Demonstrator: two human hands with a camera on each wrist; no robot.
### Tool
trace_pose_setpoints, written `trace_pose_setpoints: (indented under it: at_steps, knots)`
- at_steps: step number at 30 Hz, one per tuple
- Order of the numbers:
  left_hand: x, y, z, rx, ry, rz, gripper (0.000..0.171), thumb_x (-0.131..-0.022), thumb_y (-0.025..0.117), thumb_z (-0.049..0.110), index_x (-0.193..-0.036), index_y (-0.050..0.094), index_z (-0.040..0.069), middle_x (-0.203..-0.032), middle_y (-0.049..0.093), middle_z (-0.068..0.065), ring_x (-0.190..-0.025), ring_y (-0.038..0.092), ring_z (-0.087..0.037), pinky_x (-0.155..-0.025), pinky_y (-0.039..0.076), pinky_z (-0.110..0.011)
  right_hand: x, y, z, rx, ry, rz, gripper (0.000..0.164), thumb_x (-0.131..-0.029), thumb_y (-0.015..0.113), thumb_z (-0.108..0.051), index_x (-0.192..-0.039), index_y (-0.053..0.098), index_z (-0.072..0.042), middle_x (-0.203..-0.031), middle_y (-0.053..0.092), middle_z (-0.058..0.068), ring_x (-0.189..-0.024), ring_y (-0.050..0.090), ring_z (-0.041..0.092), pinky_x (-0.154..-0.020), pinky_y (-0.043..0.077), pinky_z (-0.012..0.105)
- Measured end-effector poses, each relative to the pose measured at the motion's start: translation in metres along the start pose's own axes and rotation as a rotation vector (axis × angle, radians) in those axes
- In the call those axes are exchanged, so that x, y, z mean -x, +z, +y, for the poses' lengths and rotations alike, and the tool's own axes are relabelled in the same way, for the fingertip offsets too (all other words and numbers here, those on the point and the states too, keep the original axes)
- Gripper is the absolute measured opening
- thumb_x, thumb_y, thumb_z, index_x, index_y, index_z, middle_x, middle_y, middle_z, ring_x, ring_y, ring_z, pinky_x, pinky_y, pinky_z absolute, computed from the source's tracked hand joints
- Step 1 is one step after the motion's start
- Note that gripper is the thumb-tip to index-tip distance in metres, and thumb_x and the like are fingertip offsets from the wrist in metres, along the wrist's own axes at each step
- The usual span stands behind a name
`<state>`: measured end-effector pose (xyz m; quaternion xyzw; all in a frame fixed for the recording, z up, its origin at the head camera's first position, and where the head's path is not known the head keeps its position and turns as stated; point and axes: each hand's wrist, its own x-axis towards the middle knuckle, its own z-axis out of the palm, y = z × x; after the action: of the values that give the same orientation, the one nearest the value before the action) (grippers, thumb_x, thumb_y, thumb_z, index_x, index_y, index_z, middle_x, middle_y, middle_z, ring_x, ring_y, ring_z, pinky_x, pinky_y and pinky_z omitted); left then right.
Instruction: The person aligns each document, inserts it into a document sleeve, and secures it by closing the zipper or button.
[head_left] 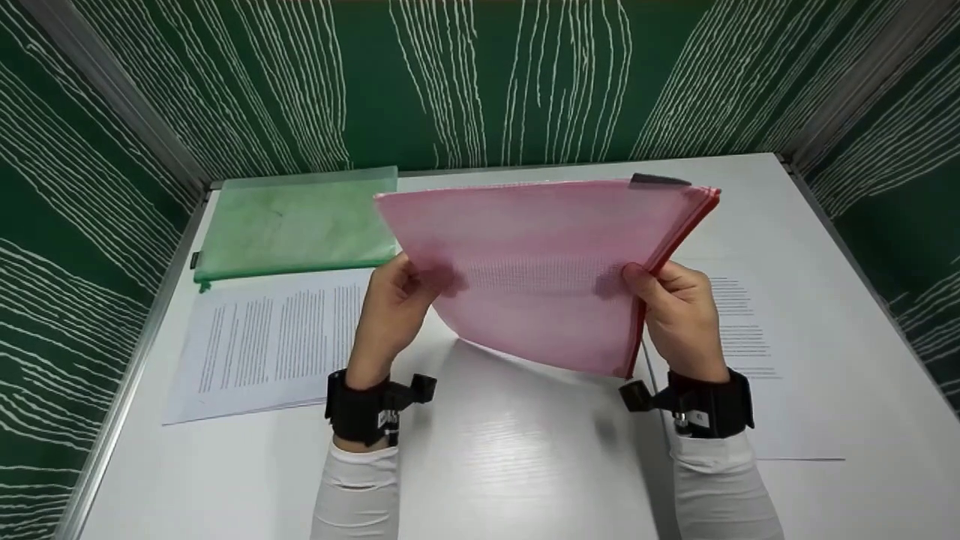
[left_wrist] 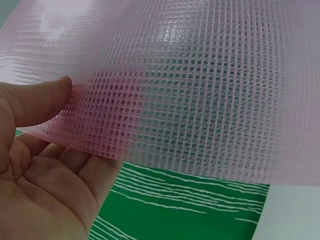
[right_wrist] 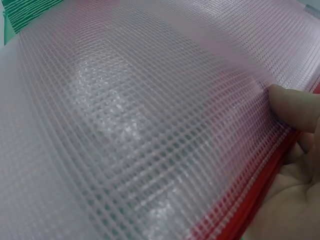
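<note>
A translucent pink mesh zip pouch is held up off the table between both hands, its sheet bowed. Its red zipper edge runs down the right side, with a dark tab at the top right. My left hand pinches the left edge, thumb on the near face and fingers behind, as the left wrist view shows. On the opposite side, my right hand pinches the zipper edge the same way. The fingers behind the pouch show only as dark or pink patches. Nothing can be made out inside it.
A green zip pouch lies at the table's back left. Printed sheets lie in front of it, and another printed sheet is at the right, partly behind my right hand. Green walls with white lines border the white table.
</note>
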<state>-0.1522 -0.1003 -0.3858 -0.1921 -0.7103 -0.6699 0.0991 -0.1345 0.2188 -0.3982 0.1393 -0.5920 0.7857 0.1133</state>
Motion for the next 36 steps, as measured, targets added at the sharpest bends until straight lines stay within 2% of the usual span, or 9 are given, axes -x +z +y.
trace_pose_setpoints:
  at_steps: [5, 8, 12, 16, 21, 26, 30, 33, 36]
  knots:
    - [0.000, 0.001, 0.002, 0.046, 0.038, 0.011, 0.009, -0.098, 0.064, -0.005, -0.104, 0.066, -0.011, -0.091, 0.072, -0.021, -0.080, 0.074, -0.017, -0.077, 0.061, -0.036, -0.002, -0.002, 0.000, 0.044, 0.042, -0.013, 0.018, -0.101, 0.061, 0.004, -0.111, 0.072, 0.015, -0.108, 0.076, 0.013, -0.096, 0.071, 0.018, -0.083, 0.057, 0.030]
    - [0.000, 0.002, 0.003, 0.094, 0.062, 0.035, 0.010, -0.099, 0.063, -0.005, -0.103, 0.064, -0.013, -0.090, 0.072, -0.022, -0.078, 0.075, -0.018, -0.075, 0.062, -0.038, -0.003, -0.004, -0.002, 0.166, 0.096, -0.019, 0.019, -0.101, 0.063, 0.001, -0.109, 0.072, 0.015, -0.103, 0.078, 0.009, -0.094, 0.071, 0.015, -0.085, 0.056, 0.029]
    - [-0.001, 0.003, 0.003, 0.138, 0.113, 0.053, 0.013, -0.100, 0.063, -0.002, -0.099, 0.062, -0.015, -0.088, 0.071, -0.025, -0.077, 0.076, -0.020, -0.072, 0.062, -0.041, -0.003, -0.009, -0.007, 0.395, 0.167, -0.050, 0.018, -0.100, 0.067, -0.005, -0.106, 0.075, 0.010, -0.096, 0.079, 0.002, -0.093, 0.070, 0.012, -0.085, 0.055, 0.025]
    - [-0.001, 0.003, 0.004, 0.144, 0.139, 0.069, 0.016, -0.100, 0.064, 0.001, -0.096, 0.061, -0.015, -0.086, 0.071, -0.025, -0.075, 0.076, -0.019, -0.071, 0.062, -0.041, -0.001, -0.013, -0.010, 0.496, 0.173, -0.072, 0.013, -0.097, 0.071, -0.004, -0.100, 0.078, 0.006, -0.084, 0.075, 0.000, -0.082, 0.065, 0.011, -0.074, 0.051, 0.023]
    - [-0.001, 0.003, 0.004, 0.155, 0.126, 0.094, 0.013, -0.099, 0.064, -0.002, -0.098, 0.060, -0.015, -0.085, 0.071, -0.021, -0.074, 0.074, -0.019, -0.070, 0.062, -0.040, 0.001, -0.013, -0.010, 0.374, 0.157, -0.050, 0.009, -0.094, 0.072, 0.002, -0.093, 0.076, 0.010, -0.067, 0.060, 0.009, -0.063, 0.052, 0.019, -0.059, 0.042, 0.028]
    - [-0.001, 0.002, 0.003, 0.093, 0.100, 0.096, 0.014, -0.100, 0.061, -0.003, -0.111, 0.060, -0.012, -0.094, 0.072, -0.021, -0.081, 0.073, -0.019, -0.072, 0.062, -0.038, 0.000, -0.012, -0.008, 0.213, 0.116, -0.046, 0.010, -0.094, 0.069, 0.007, -0.090, 0.071, 0.016, -0.068, 0.063, 0.008, -0.054, 0.048, 0.019, -0.051, 0.040, 0.028]
    - [-0.002, 0.000, 0.002, 0.026, 0.039, 0.054, 0.019, -0.102, 0.058, -0.001, -0.119, 0.062, -0.009, -0.102, 0.072, -0.020, -0.086, 0.071, -0.019, -0.073, 0.062, -0.038, 0.000, -0.015, -0.005, 0.139, 0.089, -0.051, 0.010, -0.095, 0.067, 0.006, -0.089, 0.072, 0.012, -0.069, 0.063, 0.003, -0.057, 0.049, 0.015, -0.052, 0.040, 0.026]
    - [-0.002, -0.001, 0.001, 0.037, -0.029, 0.017, 0.020, -0.102, 0.060, 0.001, -0.120, 0.062, -0.007, -0.100, 0.072, -0.020, -0.080, 0.073, -0.020, -0.069, 0.062, -0.040, 0.000, -0.020, -0.003, 0.012, 0.065, -0.085, 0.019, -0.096, 0.056, 0.015, -0.091, 0.073, 0.009, -0.071, 0.064, 0.001, -0.060, 0.050, 0.013, -0.055, 0.043, 0.023]
    - [-0.003, -0.002, 0.000, 0.068, -0.056, -0.007, 0.030, -0.099, 0.063, -0.003, -0.128, 0.058, -0.007, -0.100, 0.072, -0.019, -0.080, 0.073, -0.020, -0.067, 0.061, -0.036, 0.001, -0.023, -0.003, -0.086, 0.106, -0.086, 0.027, -0.097, 0.049, 0.017, -0.089, 0.073, 0.008, -0.072, 0.066, 0.003, -0.060, 0.055, 0.010, -0.056, 0.048, 0.022]
